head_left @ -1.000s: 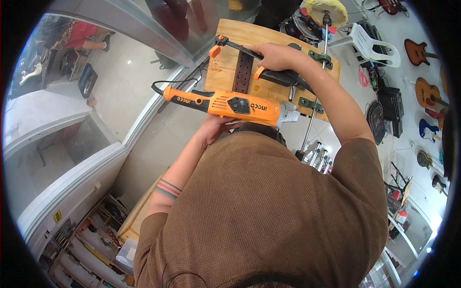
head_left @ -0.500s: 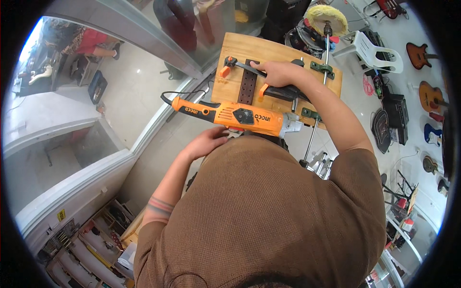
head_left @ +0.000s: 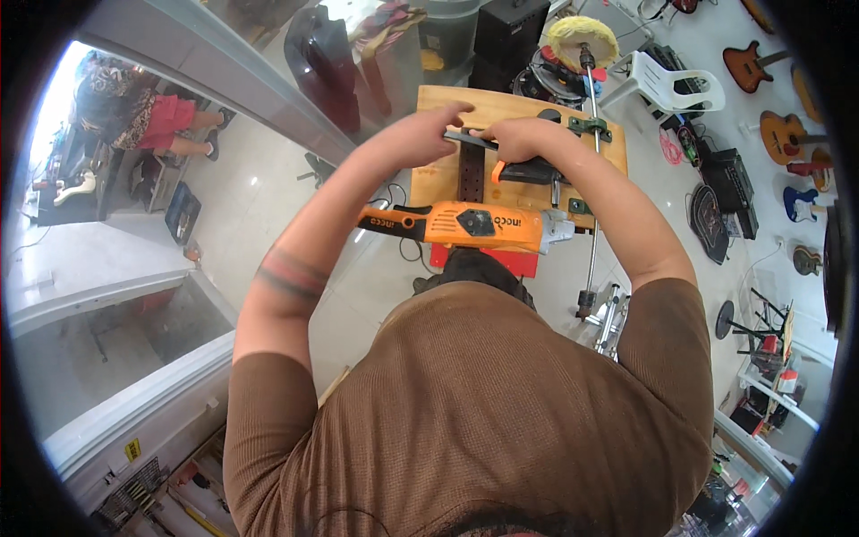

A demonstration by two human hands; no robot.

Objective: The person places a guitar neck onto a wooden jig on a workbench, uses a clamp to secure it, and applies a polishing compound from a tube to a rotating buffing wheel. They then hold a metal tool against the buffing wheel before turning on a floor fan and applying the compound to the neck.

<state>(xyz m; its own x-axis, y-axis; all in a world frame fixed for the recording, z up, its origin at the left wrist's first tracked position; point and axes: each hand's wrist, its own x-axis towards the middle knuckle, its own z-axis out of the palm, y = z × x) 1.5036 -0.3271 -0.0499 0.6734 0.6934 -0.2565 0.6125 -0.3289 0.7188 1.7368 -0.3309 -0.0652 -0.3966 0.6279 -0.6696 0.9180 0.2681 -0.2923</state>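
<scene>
A bar clamp (head_left: pixel 528 170) with a black body and an orange pad lies across a wooden board (head_left: pixel 519 97). My right hand (head_left: pixel 519 139) is closed on its bar, beside the body. At the bar's left end my left hand (head_left: pixel 429 134) is closed round the clamp's head, its index finger stretched away; the hand hides the jaw there. Under the bar runs a dark strip with holes (head_left: pixel 471 174). An orange and black power tool (head_left: pixel 483 224) lies along the board's near edge, its handle end partly behind my left forearm.
Along the board's right side a steel shaft (head_left: pixel 597 242) sits in green bearing blocks (head_left: pixel 591 127), with a yellow buffing wheel (head_left: pixel 582 43) at its far end. A white plastic chair (head_left: pixel 667 85) stands right of it. Guitars (head_left: pixel 783 139) hang on the right wall. A person (head_left: pixel 165 121) is beyond the glass.
My left hand has come up from beside my body, over the power tool's handle, to the left end of the bar clamp. My right hand stays on the clamp.
</scene>
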